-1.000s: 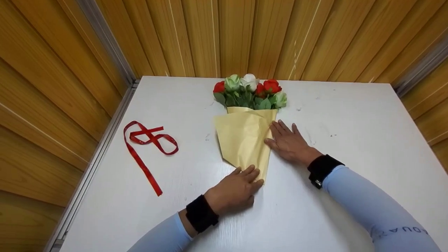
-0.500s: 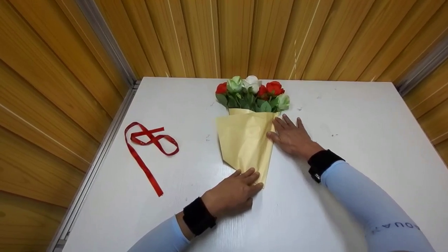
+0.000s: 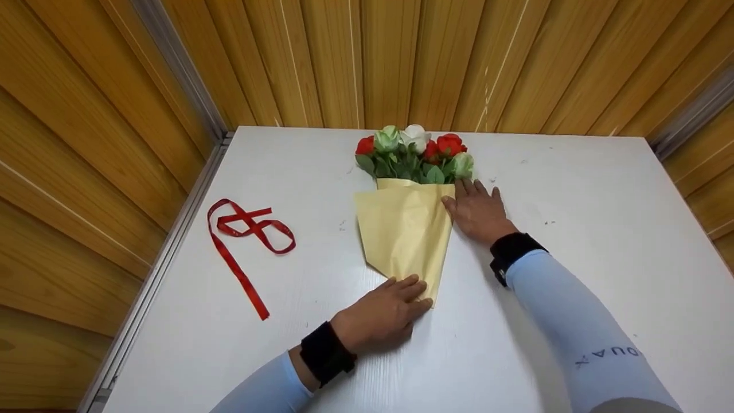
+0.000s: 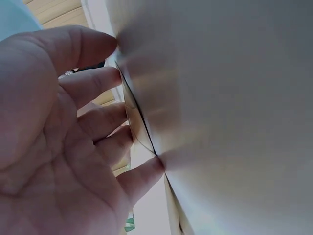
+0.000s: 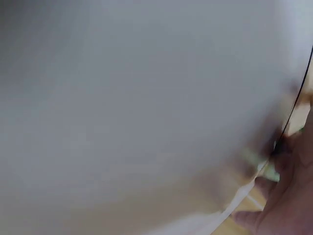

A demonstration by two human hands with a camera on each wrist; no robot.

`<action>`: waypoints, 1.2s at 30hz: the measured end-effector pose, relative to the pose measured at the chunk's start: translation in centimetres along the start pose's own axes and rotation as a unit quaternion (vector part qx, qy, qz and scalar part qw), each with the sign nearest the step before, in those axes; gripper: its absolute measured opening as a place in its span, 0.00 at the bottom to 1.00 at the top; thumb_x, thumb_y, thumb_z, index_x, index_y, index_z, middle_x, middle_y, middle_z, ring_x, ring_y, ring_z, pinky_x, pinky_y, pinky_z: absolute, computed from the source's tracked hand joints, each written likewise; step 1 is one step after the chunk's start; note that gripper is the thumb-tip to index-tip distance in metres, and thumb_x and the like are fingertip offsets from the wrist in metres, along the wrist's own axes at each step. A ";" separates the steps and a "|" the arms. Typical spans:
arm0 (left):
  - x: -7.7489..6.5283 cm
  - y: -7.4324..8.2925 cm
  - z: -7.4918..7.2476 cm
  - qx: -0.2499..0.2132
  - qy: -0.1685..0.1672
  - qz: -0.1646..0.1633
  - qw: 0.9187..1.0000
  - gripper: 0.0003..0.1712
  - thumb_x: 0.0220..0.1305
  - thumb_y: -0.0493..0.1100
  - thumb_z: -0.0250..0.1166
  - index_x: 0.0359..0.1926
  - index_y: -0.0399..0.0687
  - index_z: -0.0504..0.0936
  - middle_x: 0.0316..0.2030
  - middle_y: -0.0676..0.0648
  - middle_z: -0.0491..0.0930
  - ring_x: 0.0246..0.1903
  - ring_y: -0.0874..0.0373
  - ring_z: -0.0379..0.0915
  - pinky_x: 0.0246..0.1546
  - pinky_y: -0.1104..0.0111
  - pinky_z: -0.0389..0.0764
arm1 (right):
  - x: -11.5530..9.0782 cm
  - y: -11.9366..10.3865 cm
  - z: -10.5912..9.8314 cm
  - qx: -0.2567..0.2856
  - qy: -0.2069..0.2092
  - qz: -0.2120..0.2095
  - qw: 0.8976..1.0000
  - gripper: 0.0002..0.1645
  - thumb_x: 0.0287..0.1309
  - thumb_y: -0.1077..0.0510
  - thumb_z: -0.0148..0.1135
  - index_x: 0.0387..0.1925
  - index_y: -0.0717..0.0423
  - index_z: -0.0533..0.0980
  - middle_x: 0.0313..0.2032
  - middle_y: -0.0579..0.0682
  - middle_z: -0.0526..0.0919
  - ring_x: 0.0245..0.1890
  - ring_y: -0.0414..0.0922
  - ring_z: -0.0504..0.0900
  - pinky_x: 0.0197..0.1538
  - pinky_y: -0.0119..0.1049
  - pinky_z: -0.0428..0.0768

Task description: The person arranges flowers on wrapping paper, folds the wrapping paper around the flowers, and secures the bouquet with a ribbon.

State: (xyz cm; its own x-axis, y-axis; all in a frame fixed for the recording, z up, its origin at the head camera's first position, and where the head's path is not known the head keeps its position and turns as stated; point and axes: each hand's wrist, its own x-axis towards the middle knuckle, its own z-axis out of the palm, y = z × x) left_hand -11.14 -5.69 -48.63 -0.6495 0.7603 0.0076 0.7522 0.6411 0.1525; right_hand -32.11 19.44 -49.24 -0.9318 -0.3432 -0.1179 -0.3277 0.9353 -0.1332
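A bouquet of red, white and pale green flowers (image 3: 414, 137) with dark green leaves lies on the white table, blooms toward the back. Yellow wrapping paper (image 3: 398, 229) is folded around its stems and narrows toward the front. My left hand (image 3: 381, 315) rests with extended fingers on the narrow lower end of the paper; in the left wrist view its fingertips (image 4: 146, 174) touch down along the paper's edge. My right hand (image 3: 476, 211) lies flat at the upper right edge of the paper, fingers pointing to the pale green bloom. In the right wrist view this hand is blurred and partly out of frame.
A red ribbon (image 3: 252, 229) lies loosely looped on the table (image 3: 573, 275) to the left of the bouquet. Wood-patterned panels (image 3: 384, 63) stand behind the table and along its sides. A metal rail (image 3: 166, 261) runs along the left edge.
My right hand has slid up along the paper's right edge toward the blooms. My left hand stays on the lower end of the paper, and the ribbon has not moved.
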 end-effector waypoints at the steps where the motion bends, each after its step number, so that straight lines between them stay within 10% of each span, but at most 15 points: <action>1: 0.1 0.0 0.1 0.000 0.012 0.004 1.000 0.24 0.77 0.43 0.58 0.71 0.53 0.78 0.73 0.42 0.73 0.77 0.47 0.64 0.72 0.52 0.72 | -0.4 -0.4 0.2 -0.005 0.008 0.000 1.000 0.43 0.85 0.39 0.33 0.82 0.68 0.50 0.81 0.69 0.53 0.80 0.70 0.53 0.75 0.75 0.52; 10: 1.7 -1.1 0.3 0.028 0.095 -0.040 0.994 0.19 0.77 0.39 0.57 0.65 0.43 0.78 0.63 0.40 0.77 0.59 0.45 0.76 0.54 0.56 0.82 | -7.3 -5.9 2.5 -0.024 0.046 -0.089 0.995 0.37 0.84 0.48 0.41 0.80 0.68 0.56 0.79 0.69 0.59 0.78 0.67 0.60 0.76 0.66 0.63; 15: 1.0 -1.6 -0.2 0.022 0.022 -0.117 0.993 0.38 0.80 0.53 0.58 0.79 0.35 0.63 0.78 0.31 0.61 0.77 0.35 0.60 0.72 0.48 0.71 | -13.2 -8.9 3.6 -0.056 0.044 -0.148 0.986 0.37 0.83 0.46 0.45 0.79 0.66 0.60 0.78 0.66 0.62 0.79 0.64 0.61 0.77 0.62 0.64; 20: 0.2 -2.2 -0.4 -0.017 -0.025 -0.119 0.992 0.45 0.80 0.59 0.57 0.82 0.34 0.55 0.81 0.31 0.51 0.81 0.35 0.49 0.77 0.47 0.62 | -17.7 -10.9 4.7 -0.064 0.007 -0.189 0.980 0.40 0.81 0.42 0.46 0.79 0.64 0.61 0.79 0.62 0.63 0.80 0.60 0.60 0.78 0.59 0.62; 27: -1.8 -1.1 -0.2 -0.002 -0.074 -0.063 0.995 0.44 0.82 0.59 0.51 0.83 0.35 0.51 0.83 0.35 0.49 0.83 0.42 0.44 0.80 0.47 0.56 | -19.0 -10.9 5.2 -0.050 -0.013 -0.185 0.981 0.44 0.81 0.37 0.45 0.81 0.64 0.58 0.81 0.60 0.60 0.82 0.57 0.57 0.79 0.60 0.59; 36: -4.2 -3.3 -0.8 -0.027 -0.081 -0.119 0.989 0.48 0.80 0.66 0.50 0.82 0.34 0.55 0.82 0.36 0.54 0.82 0.41 0.47 0.80 0.42 0.53 | -19.2 -10.6 4.7 -0.048 -0.031 -0.188 0.980 0.45 0.82 0.36 0.41 0.82 0.63 0.54 0.82 0.60 0.54 0.83 0.56 0.52 0.81 0.63 0.53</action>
State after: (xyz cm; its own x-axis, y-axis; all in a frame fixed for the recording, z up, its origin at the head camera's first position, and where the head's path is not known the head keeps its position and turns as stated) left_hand -10.94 -11.09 -48.35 -0.7778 0.5980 -0.1932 0.5702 0.8008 0.1832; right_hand -9.98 15.69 -50.22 -0.7318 -0.6673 -0.1388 -0.6625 0.7442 -0.0852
